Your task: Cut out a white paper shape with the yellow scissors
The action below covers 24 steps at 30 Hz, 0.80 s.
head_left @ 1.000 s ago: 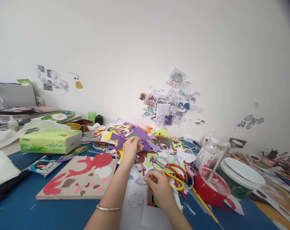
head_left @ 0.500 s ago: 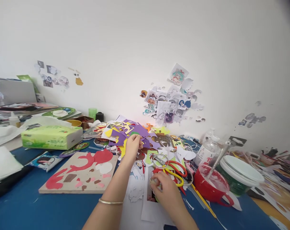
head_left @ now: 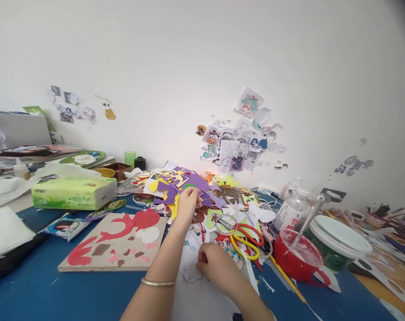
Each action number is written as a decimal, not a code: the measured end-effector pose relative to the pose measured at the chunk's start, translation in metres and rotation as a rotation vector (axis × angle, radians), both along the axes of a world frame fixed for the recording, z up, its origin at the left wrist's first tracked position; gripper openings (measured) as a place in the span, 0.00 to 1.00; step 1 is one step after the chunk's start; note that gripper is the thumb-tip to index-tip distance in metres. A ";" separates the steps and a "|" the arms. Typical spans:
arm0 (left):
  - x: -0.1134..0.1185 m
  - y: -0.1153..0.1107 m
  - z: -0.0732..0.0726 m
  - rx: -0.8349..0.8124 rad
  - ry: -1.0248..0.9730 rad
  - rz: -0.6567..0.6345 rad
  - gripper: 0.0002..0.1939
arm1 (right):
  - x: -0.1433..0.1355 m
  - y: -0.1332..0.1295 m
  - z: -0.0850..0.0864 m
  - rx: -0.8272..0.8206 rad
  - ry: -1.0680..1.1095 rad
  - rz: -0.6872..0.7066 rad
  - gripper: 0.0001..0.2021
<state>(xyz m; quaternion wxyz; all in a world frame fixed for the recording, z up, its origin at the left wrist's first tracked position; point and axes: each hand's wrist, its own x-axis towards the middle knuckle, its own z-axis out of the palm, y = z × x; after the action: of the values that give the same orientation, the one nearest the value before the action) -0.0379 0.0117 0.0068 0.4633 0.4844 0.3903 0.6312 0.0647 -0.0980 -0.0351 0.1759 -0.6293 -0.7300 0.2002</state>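
Note:
My left hand [head_left: 189, 201] is over the near edge of the pile of purple and yellow paper scraps [head_left: 197, 180], its fingers curled together; what they hold, if anything, is hidden. My right hand [head_left: 213, 263] hangs lower, over white paper cutouts [head_left: 190, 267], with fingers bent and pressed together; I cannot make out anything in them. Scissors with yellow handles [head_left: 244, 246] and scissors with red handles [head_left: 254, 234] lie just beyond my right hand, beside a clear round roll [head_left: 226, 224].
At the left are a board with red paper shapes [head_left: 122, 263] and a green tissue pack [head_left: 71, 192]. On the right stand a red cup [head_left: 297, 258], a white-lidded tub [head_left: 339, 236] and a plastic bottle [head_left: 291, 211]. A yellow pencil [head_left: 291, 283] lies near the cup.
My right hand has moved left and slightly down, away from the scissors, and its fingers have closed up. My left hand has barely moved. The view has shifted slightly.

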 end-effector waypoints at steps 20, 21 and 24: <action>-0.001 -0.001 0.003 -0.002 0.009 -0.011 0.05 | 0.021 -0.029 0.005 -0.308 2.009 0.339 0.11; -0.001 -0.001 0.002 -0.003 0.012 -0.011 0.05 | 0.020 -0.031 0.007 -0.302 2.022 0.339 0.11; -0.001 0.000 0.002 -0.007 0.022 -0.011 0.05 | 0.018 -0.034 0.014 -0.192 1.932 0.270 0.11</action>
<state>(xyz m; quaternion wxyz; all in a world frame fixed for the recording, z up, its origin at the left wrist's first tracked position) -0.0393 0.0116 0.0088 0.4643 0.4918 0.3949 0.6218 0.0827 -0.1316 -0.0213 0.6215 -0.1174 -0.3184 0.7061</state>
